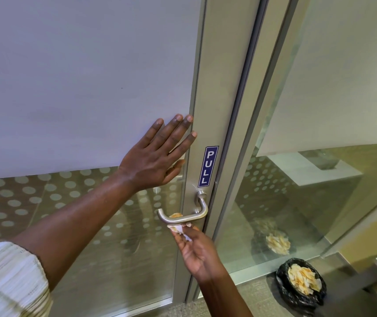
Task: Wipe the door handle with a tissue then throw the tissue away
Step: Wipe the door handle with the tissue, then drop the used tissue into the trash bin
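Right hand (196, 250), rising from the lower middle of the frame, has its fingers pinched together on a crumpled tissue (178, 228), white with pale orange patches, and presses it against the underside of the door handle (186, 216). That handle is a brushed-metal lever, bent in a U, its bar lying level just below centre on the grey aluminium door frame (208, 88), under a blue PULL sticker (208, 166). Left hand (157, 154) lies flat on the frosted glass (80, 76) at centre, fingers spread apart and holding nothing, its striped sleeve (9, 280) at the lower left. At the lower right, on the floor, stands a bin lined with a black bag (282, 274), filled with similar crumpled tissues.
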Motion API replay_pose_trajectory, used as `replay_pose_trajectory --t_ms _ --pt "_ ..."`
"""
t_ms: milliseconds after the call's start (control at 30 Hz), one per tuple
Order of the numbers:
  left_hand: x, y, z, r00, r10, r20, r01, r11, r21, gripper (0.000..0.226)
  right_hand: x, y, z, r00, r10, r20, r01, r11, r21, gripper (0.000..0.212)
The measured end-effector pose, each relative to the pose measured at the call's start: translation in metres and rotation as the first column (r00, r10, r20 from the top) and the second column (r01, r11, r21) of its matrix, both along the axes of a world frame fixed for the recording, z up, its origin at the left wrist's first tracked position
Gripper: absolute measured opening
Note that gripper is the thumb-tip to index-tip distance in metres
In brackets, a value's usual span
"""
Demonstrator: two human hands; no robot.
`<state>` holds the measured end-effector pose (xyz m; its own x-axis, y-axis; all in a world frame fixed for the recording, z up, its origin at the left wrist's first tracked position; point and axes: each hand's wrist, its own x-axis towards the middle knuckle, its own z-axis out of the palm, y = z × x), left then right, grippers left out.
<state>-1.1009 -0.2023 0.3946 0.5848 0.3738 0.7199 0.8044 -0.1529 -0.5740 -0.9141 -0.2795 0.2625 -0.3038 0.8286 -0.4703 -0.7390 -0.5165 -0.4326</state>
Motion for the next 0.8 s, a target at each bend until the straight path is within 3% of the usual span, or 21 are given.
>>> replay_pose_trajectory --t_ms 200,333,567,800 --pt "-0.001 -0.002 0.000 1.000 0.022 0.007 -0.022 1.000 -0.009 0.071 0.041 0.029 -0.002 0.988 -0.130 0.082 0.137 0.987 -0.081 0.016" --pt "0.013 -0.005 -0.008 0.993 0.043 0.110 -0.038 0.998 -0.050 0.074 0.070 0.048 -0.001 0.978 -0.172 0.118 0.177 0.984 -0.027 0.012" --pt "0.064 -0.020 -0.049 0.943 0.083 0.323 -0.033 0.987 -0.159 0.077 0.117 0.071 0.005 0.970 -0.097 0.225 0.078 0.993 0.093 0.017" --pt "0.138 -0.019 -0.087 0.926 0.067 0.373 0.031 0.968 -0.250 0.077 0.181 0.085 0.014 0.945 -0.082 0.317 0.036 0.989 0.146 0.022"
